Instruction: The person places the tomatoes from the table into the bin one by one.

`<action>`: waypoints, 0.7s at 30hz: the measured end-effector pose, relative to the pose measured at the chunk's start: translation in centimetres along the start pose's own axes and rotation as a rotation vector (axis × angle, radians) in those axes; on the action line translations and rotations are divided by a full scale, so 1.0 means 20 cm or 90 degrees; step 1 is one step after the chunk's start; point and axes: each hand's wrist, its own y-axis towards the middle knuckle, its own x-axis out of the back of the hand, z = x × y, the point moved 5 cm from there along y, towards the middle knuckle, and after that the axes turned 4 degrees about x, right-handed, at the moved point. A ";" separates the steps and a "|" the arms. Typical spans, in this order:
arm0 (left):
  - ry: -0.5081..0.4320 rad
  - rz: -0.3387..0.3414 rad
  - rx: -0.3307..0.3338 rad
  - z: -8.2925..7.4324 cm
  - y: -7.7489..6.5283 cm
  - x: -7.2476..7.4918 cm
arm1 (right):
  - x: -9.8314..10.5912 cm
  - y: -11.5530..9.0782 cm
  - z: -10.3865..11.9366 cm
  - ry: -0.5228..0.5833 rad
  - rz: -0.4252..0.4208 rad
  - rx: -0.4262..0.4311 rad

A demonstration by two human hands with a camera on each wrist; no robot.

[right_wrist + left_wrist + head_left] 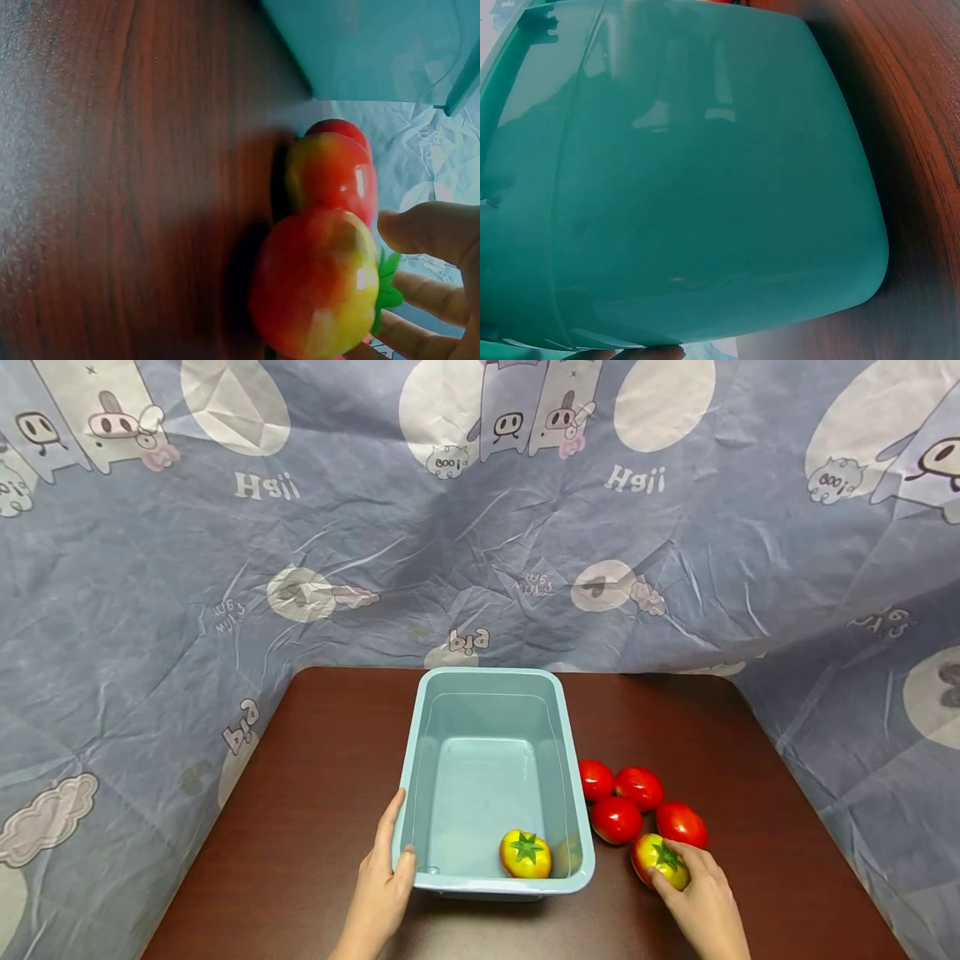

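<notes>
My left hand (384,883) holds the near left corner of a pale blue-green plastic bin (491,885), thumb over the rim and fingers along the outer wall. In the left wrist view the bin's side wall (720,187) fills most of the picture, with fingertips (649,352) at its lower edge. Inside the bin, near its front right corner, lies a yellow-red tomato (516,858) with a green leafy top. Right of the bin, my right hand (705,889) grips a second yellow-red tomato (311,292) from above, thumb and fingers around its leafy end.
Several glossy red tomatoes (617,820) are grouped on the table beside the bin's right wall, just beyond my right hand. The dark brown table (300,802) has rounded far corners. A printed grey-blue cloth (390,568) hangs behind and at both sides.
</notes>
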 end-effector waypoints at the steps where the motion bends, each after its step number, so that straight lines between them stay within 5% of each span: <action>1: 0.000 -0.001 0.000 0.00 0.00 0.00 | -0.01 0.00 0.00 -0.003 0.001 0.003; 21: 0.008 -0.007 0.006 -0.01 0.00 0.00 | -0.16 -0.04 0.05 -0.021 -0.008 0.039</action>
